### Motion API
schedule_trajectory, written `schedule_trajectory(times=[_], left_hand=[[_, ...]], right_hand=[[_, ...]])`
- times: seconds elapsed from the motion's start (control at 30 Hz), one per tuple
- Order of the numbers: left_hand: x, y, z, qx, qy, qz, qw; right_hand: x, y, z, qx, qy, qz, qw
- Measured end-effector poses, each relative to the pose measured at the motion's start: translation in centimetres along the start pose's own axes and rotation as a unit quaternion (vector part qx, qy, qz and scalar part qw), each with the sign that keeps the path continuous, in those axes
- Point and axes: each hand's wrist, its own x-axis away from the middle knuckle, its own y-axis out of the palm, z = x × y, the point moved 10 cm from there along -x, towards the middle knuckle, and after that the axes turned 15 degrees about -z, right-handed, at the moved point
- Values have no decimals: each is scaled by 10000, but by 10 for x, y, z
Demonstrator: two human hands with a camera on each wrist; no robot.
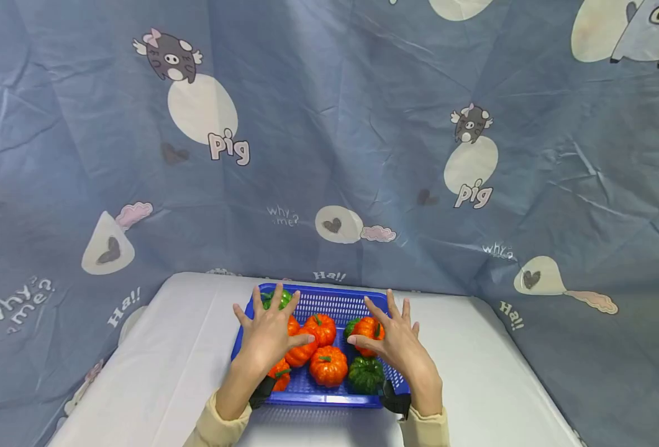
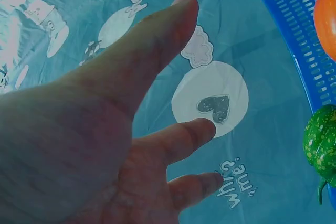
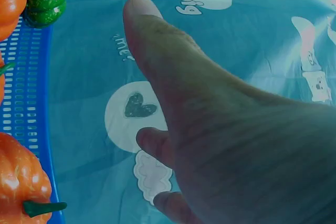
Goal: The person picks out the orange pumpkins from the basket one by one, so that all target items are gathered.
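Note:
A blue mesh basket sits on the white table and holds several small orange and green pumpkins. My left hand hovers over the basket's left half, its fingers spread straight, above an orange pumpkin. Over the right half my right hand is spread the same way, beside another orange pumpkin. An orange pumpkin and a green one lie uncovered at the front. In the wrist views the left hand and right hand hold nothing. Whether either palm touches a pumpkin is hidden.
A blue cloth backdrop printed with cartoon pigs hangs behind and around the table. White tabletop shows to the left and right of the basket. The basket wall and a green pumpkin show in the left wrist view, an orange pumpkin in the right.

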Motion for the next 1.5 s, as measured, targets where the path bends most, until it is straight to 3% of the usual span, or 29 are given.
schedule_trajectory(times=[0.3, 0.5, 0.63, 0.8, 1.03, 1.17, 1.4, 1.5], left_hand=[[0, -9, 2, 241, 173, 247, 9993], [-1, -14, -8, 452, 267, 221, 9984], [0, -20, -26, 480, 231, 281, 9982], [-2, -25, -59, 550, 89, 297, 9980], [-16, -2, -101, 895, -187, -247, 9955], [-23, 16, -113, 1350, -104, -697, 9883], [-30, 39, -125, 2863, 46, -1191, 9507], [-31, 38, -128, 3040, 50, -1229, 9447]], right_hand=[[1, -7, 1, -195, -346, -20, 9992], [3, -9, 13, -386, -406, -156, 9983], [2, -10, 17, -154, -537, -210, 9982], [-7, -4, 21, 161, -675, -365, 9969], [-23, 16, 32, 227, -836, -669, 9940], [-29, 25, 35, 341, -1038, -702, 9915], [-32, 32, 42, 227, -1193, -677, 9903], [-37, 36, 42, 35, -1215, -851, 9889]])
